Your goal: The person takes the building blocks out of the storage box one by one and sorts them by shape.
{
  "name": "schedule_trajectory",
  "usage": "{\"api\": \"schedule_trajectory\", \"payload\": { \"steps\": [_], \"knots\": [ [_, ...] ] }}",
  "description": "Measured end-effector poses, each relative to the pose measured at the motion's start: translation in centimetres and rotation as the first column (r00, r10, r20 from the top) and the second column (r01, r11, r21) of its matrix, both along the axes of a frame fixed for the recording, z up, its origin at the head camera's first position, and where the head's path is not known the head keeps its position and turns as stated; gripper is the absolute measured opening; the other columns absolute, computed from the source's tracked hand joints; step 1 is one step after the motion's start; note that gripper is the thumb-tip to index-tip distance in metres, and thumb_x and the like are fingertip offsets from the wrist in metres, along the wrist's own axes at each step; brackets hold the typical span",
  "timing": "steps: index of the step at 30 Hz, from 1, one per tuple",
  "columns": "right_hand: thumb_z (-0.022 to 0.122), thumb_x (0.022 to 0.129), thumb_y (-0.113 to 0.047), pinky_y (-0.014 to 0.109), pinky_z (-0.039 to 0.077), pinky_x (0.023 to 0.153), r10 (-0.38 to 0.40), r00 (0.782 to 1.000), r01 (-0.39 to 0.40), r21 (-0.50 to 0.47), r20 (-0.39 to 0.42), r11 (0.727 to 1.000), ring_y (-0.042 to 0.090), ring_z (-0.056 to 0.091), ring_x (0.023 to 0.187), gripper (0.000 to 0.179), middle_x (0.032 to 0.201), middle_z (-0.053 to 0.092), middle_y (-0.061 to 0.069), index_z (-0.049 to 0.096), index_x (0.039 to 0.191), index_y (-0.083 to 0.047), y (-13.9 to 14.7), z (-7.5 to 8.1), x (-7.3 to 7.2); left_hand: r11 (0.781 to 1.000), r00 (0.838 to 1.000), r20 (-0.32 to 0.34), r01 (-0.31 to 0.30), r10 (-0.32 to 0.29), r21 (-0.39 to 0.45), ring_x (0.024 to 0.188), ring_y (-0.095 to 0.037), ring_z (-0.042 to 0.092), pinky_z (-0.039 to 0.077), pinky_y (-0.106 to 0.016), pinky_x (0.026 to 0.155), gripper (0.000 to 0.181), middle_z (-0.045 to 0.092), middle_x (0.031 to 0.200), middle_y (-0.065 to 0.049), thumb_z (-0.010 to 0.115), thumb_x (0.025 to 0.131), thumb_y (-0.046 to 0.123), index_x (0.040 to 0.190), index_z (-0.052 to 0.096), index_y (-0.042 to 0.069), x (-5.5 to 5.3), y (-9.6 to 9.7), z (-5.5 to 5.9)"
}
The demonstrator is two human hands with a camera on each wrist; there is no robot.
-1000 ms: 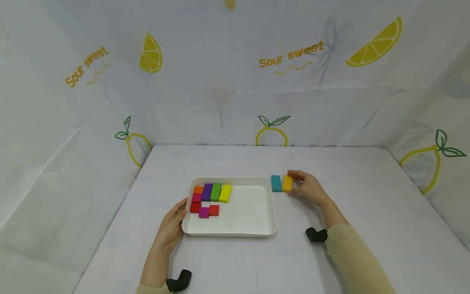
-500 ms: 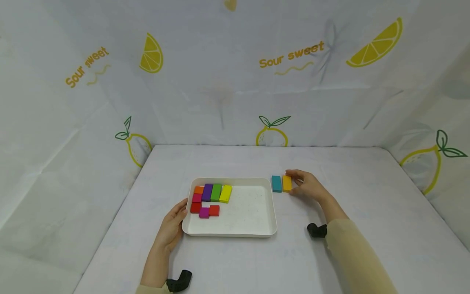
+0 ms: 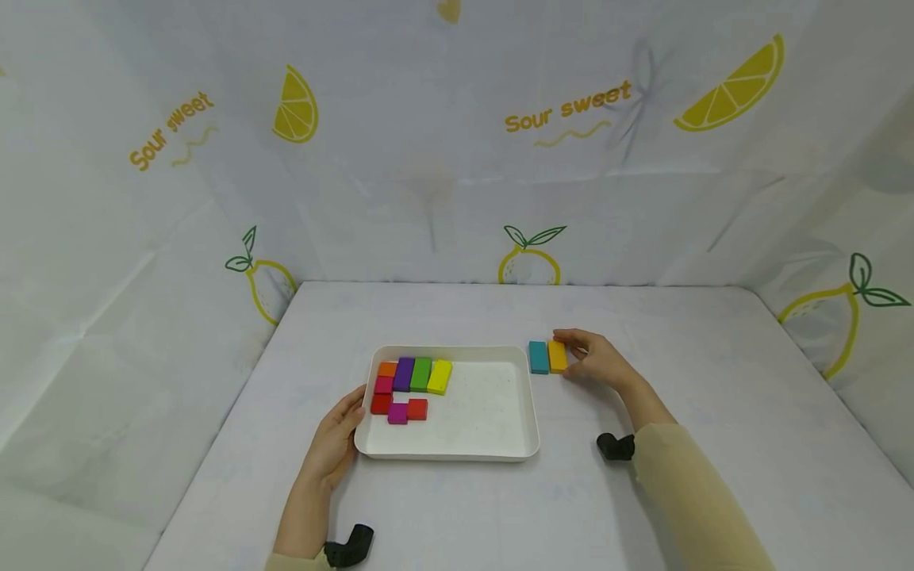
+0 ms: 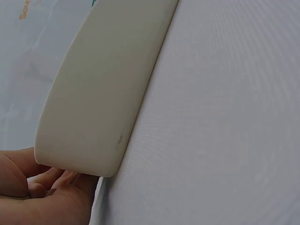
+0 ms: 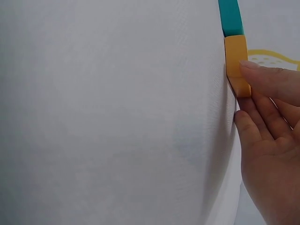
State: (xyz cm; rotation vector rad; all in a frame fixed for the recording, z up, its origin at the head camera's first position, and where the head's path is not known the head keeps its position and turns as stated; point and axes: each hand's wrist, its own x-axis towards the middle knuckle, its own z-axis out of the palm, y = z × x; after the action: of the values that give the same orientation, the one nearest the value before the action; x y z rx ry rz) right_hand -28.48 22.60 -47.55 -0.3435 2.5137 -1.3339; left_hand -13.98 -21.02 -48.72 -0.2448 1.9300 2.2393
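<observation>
In the head view my left hand [image 3: 336, 436] holds the left end of a shallow white tray [image 3: 485, 457]; in the left wrist view its fingers lie against the tray's end wall [image 4: 79, 117]. To the right of the tray, my right hand [image 3: 600, 362] pinches an amber block [image 3: 557, 357] between thumb and fingers at its two ends. That block lies on the table beside a teal block [image 3: 539, 358]. From the right wrist view, the amber block [image 5: 236, 56] appears to touch the teal block [image 5: 231, 18].
Inside the tray's left part lie several coloured blocks, among them purple [image 3: 403, 374], green [image 3: 420, 374], yellow [image 3: 439, 377], magenta [image 3: 397, 413] and red [image 3: 382, 404]. A white cloth [image 3: 457, 515] covers the table. Lemon-printed curtains [image 3: 428, 159] stand behind it and at both sides.
The amber block, slightly slanted one second ago, has straightened and shifted a little left, closing the small gap to the teal block. My left hand and the tray look unmoved.
</observation>
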Motion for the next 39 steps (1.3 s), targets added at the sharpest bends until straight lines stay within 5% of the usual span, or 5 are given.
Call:
{"api": "schedule_trajectory", "payload": {
  "steps": [26,34,39],
  "knots": [
    [0.074,0.072,0.004,0.052,0.026,0.121,-0.015,0.999,0.017,-0.056,0.031,0.998,0.041,0.028,0.148,0.084,0.157,0.036,0.023,0.038,0.149,0.001,0.3,0.3,0.2,1.000,1.000,-0.018,-0.012,0.013,0.009,0.148,-0.032,0.027,0.046,-0.007,0.093,0.050,0.026,0.162,-0.019,0.035,0.106,0.006,0.155,0.024,0.002,-0.1,0.2,-0.1],
    [0.070,0.086,-0.011,0.052,0.026,0.122,-0.130,0.990,0.135,-0.088,0.060,0.987,0.039,0.029,0.149,0.071,0.157,0.038,0.020,0.039,0.149,-0.003,-0.1,1.2,0.8,1.000,1.000,-0.025,-0.001,0.001,0.001,0.148,-0.031,0.028,0.045,-0.007,0.094,0.050,0.026,0.162,-0.018,0.035,0.106,0.008,0.155,0.024,0.002,0.0,0.1,0.0],
    [0.070,0.090,-0.017,0.050,0.025,0.123,-0.161,0.987,0.161,-0.149,0.011,0.976,0.037,0.031,0.148,0.070,0.156,0.040,0.020,0.038,0.150,-0.002,-1.7,2.3,1.2,1.000,1.000,-0.025,-0.009,0.009,-0.016,0.148,-0.032,0.028,0.045,-0.006,0.093,0.051,0.025,0.162,-0.019,0.035,0.106,0.007,0.155,0.024,0.001,0.2,0.0,-0.1]
  ]
}}
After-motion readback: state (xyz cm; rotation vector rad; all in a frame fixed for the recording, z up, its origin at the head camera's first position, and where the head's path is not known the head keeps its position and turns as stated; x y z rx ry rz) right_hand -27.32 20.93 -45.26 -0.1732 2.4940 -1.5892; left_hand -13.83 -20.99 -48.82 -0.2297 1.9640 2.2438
